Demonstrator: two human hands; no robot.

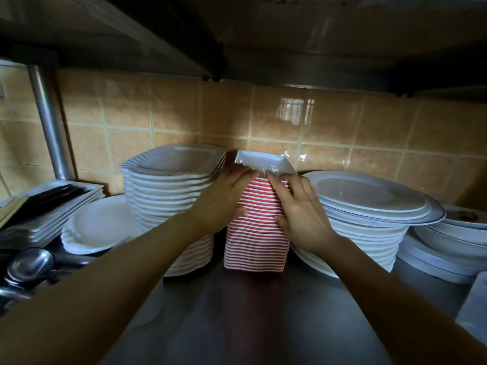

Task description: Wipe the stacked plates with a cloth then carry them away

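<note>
A tall stack of small square plates (253, 246), red outside and white inside, stands on the steel shelf (250, 312) against the tiled wall. My left hand (224, 204) grips the stack's upper left side, thumb on the front face and fingers at the top rim. My right hand (300, 212) grips the upper right side, fingers curled over the top plate's rim and thumb pressed to the front. The white inside of the top plate (263, 162) shows behind my fingers. No cloth is in view.
A stack of white scalloped plates (168, 196) stands close on the left and a stack of white oval plates (369, 206) close on the right. Rectangular trays (52, 206), a round plate (97, 225) and metal ladles (29, 264) lie far left. A shelf (237, 35) hangs overhead.
</note>
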